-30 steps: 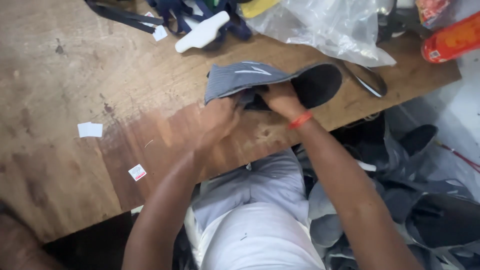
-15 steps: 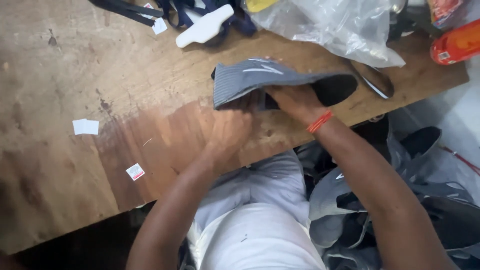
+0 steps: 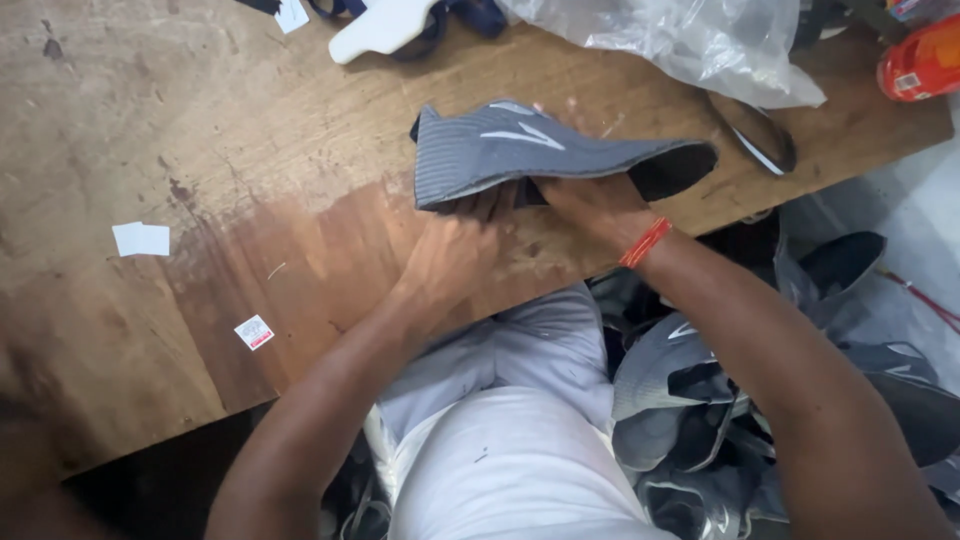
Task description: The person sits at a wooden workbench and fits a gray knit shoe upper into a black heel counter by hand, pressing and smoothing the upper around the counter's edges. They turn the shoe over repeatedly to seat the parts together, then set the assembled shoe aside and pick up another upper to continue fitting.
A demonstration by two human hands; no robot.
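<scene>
A grey knitted shoe upper (image 3: pixel 520 150) with white stripes and a black lining is held just above the wooden table (image 3: pixel 200 160). My left hand (image 3: pixel 450 255) grips its underside near the toe end. My right hand (image 3: pixel 590 200), with a red thread at the wrist, holds it from below near the open black heel end. Both hands are partly hidden under the fabric.
A clear plastic bag (image 3: pixel 690 40) lies at the table's far edge, with a white plastic piece (image 3: pixel 380 25), dark straps and an orange object (image 3: pixel 920 60) nearby. Paper labels (image 3: pixel 140 240) lie on the left. A heap of grey shoe uppers (image 3: pixel 720 400) sits by my right side.
The shoe upper has turned and spread out flatter between my hands, its heel end now pointing right. My view has shifted slightly toward the table.
</scene>
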